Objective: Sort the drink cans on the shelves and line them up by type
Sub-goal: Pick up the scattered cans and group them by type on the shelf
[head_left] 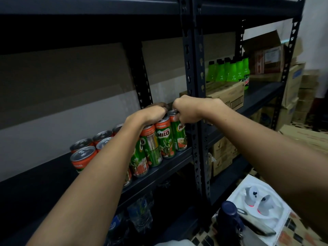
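Several green-and-orange Milo cans (165, 139) stand on the dark shelf (44, 180), some left of and under the left forearm, the rest in a row below both hands. The left hand (152, 113) curls down over the tops of cans in the back; which one it grips, I cannot tell. Just beside it, the right hand (186, 110) pinches the rim of the rightmost can (179, 135). Farther right, green bottles (229, 71) sit on a cardboard box (225, 95).

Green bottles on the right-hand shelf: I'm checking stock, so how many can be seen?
6 green bottles, standing in a tight cluster on a cardboard box; the rightmost stands at its edge. More may be hidden behind.
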